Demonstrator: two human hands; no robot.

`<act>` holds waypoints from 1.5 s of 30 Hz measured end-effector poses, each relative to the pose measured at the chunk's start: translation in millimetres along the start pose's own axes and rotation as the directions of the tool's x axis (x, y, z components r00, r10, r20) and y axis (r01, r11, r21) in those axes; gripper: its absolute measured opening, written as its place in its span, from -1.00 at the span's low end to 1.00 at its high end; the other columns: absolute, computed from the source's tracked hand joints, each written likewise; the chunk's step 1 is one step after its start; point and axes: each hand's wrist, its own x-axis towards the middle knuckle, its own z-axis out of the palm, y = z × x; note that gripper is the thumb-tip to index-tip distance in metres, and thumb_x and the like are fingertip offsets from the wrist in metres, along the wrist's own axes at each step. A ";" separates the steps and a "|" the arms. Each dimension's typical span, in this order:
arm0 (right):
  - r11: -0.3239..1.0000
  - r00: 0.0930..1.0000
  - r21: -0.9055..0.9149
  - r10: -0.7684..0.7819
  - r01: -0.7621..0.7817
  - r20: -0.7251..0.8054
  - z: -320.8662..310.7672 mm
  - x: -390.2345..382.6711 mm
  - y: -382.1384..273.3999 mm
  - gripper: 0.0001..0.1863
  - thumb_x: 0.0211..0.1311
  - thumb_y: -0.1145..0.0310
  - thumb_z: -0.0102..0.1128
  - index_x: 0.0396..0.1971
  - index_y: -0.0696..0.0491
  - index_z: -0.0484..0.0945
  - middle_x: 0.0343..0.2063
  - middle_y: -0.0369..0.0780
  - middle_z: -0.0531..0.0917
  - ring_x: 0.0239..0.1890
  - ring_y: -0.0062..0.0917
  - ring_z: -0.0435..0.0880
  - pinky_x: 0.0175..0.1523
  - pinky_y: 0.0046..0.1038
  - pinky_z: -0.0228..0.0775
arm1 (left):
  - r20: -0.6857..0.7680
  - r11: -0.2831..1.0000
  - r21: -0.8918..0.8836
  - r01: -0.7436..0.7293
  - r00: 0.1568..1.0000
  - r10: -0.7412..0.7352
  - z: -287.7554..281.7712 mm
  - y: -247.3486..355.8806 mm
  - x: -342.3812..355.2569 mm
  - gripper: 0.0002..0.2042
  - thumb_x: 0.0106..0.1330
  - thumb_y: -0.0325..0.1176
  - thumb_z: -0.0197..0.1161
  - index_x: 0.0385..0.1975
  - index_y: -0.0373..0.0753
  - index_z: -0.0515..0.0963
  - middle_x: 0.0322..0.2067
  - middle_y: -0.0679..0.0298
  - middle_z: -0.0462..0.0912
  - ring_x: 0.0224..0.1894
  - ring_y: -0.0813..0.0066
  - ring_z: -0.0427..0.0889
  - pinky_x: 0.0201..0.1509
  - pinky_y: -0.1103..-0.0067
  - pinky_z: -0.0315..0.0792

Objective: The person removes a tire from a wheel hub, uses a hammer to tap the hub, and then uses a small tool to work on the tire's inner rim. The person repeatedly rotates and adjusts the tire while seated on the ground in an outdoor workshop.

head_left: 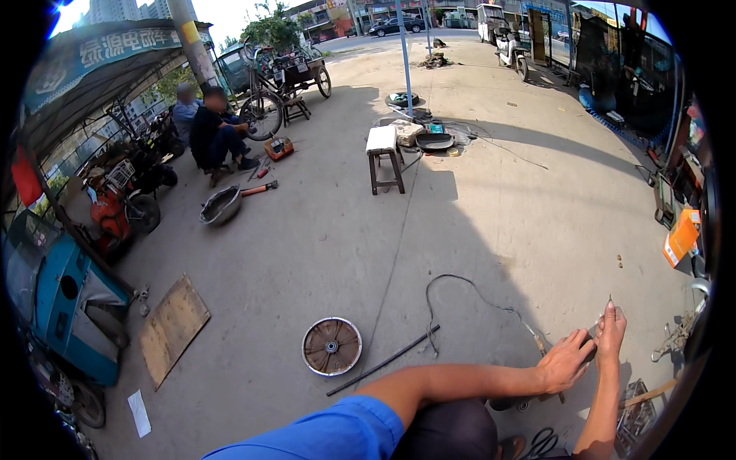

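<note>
Slim pointed rod (610, 298), at lower right: its tip is standing clear above the right hand (611, 330), whose thumb and fingers are gripping it with no visible gap. Just beside, the left hand (566, 362) is bending its fingers over a rounded dark part (589, 355); how wide they are opening, and whether they are truly grasping it, one cannot tell. With both hands sitting so close, a slip of the rod could be jabbing the neighbouring fingers. Near the left hand a dark cord (448, 276) is looping over the ground; a snagging foot could be straining it. Black-handled scissors (542, 443) are lying below, where a shifting shoe could be striking them. Farther out, a black tube (383, 360) is resting beside a round hub disc (331, 346), and a wooden board (175, 330) is lying beyond, well apart.
</note>
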 end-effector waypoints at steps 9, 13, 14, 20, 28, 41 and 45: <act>0.972 0.990 0.229 -0.011 0.044 -0.142 -22.4 -4.3 23.9 -0.61 0.57 0.01 -0.01 -0.43 -0.07 0.29 -0.58 -0.44 0.29 -0.58 -0.80 0.20 -0.54 -0.65 -0.03 | -0.093 1.000 -0.004 0.006 0.996 -0.006 32.2 1.6 18.4 -0.62 0.18 -0.58 0.15 0.01 -0.41 0.32 -0.04 -0.12 0.33 0.06 -0.16 0.37 0.13 0.15 0.34; 0.955 0.967 0.294 0.042 0.034 -0.250 -13.6 -21.5 14.4 -0.62 0.56 -0.02 -0.01 -0.40 -0.07 0.32 -0.57 -0.45 0.32 -0.56 -0.78 0.25 -0.51 -0.66 0.04 | -0.099 0.995 -0.090 0.038 0.994 -0.047 31.7 4.5 16.4 -0.70 0.26 -0.56 0.14 -0.03 -0.44 0.32 -0.03 -0.12 0.32 0.03 -0.15 0.37 0.13 0.17 0.35; 0.957 0.969 0.287 0.029 0.044 -0.245 -13.3 -22.0 14.4 -0.62 0.56 -0.01 -0.02 -0.40 -0.06 0.33 -0.56 -0.45 0.33 -0.55 -0.78 0.26 -0.50 -0.65 0.05 | -0.129 0.990 -0.135 0.040 0.990 -0.058 31.7 7.1 15.6 -0.73 0.30 -0.54 0.14 -0.04 -0.44 0.32 -0.03 -0.11 0.32 0.01 -0.14 0.37 0.13 0.17 0.35; 0.989 0.993 0.102 -0.104 0.109 -0.059 -17.8 -22.1 20.9 -0.59 0.60 0.04 -0.08 -0.42 0.00 0.36 -0.55 -0.44 0.37 -0.52 -0.77 0.28 -0.43 -0.59 0.12 | -0.238 0.986 -0.162 0.026 0.969 -0.064 17.2 11.1 14.5 -0.62 0.39 -0.50 0.11 0.18 -0.37 0.29 0.07 -0.12 0.30 0.12 -0.19 0.36 0.20 0.17 0.35; 0.978 0.976 -0.043 -0.208 0.206 -0.063 -9.7 -30.6 18.6 -0.59 0.63 0.08 -0.12 -0.41 0.06 0.36 -0.54 -0.42 0.34 -0.47 -0.73 0.31 -0.39 -0.55 0.17 | -0.278 0.975 -0.215 0.055 0.954 -0.115 27.8 4.1 19.5 -0.68 0.40 -0.46 0.09 0.13 -0.32 0.35 0.02 -0.13 0.33 0.08 -0.21 0.37 0.14 0.13 0.36; 0.970 0.969 -0.075 -0.237 0.232 -0.069 -12.0 -36.0 23.4 -0.58 0.61 0.08 -0.12 -0.41 0.11 0.35 -0.48 -0.36 0.34 -0.38 -0.66 0.30 -0.29 -0.46 0.22 | -0.369 0.943 -0.320 0.086 0.906 -0.208 35.8 4.8 31.6 -0.80 0.37 -0.45 0.15 -0.13 -0.41 0.38 -0.05 -0.09 0.36 0.05 -0.19 0.41 0.11 0.15 0.39; 0.968 0.969 -0.075 -0.244 0.241 -0.038 -16.7 -35.2 27.8 -0.58 0.61 0.09 -0.13 -0.43 0.10 0.33 -0.49 -0.38 0.31 -0.40 -0.68 0.25 -0.32 -0.47 0.17 | -0.353 0.945 -0.313 0.099 0.911 -0.212 37.9 5.2 32.9 -0.77 0.34 -0.45 0.18 -0.12 -0.42 0.35 -0.05 -0.10 0.36 0.04 -0.22 0.42 0.08 0.14 0.40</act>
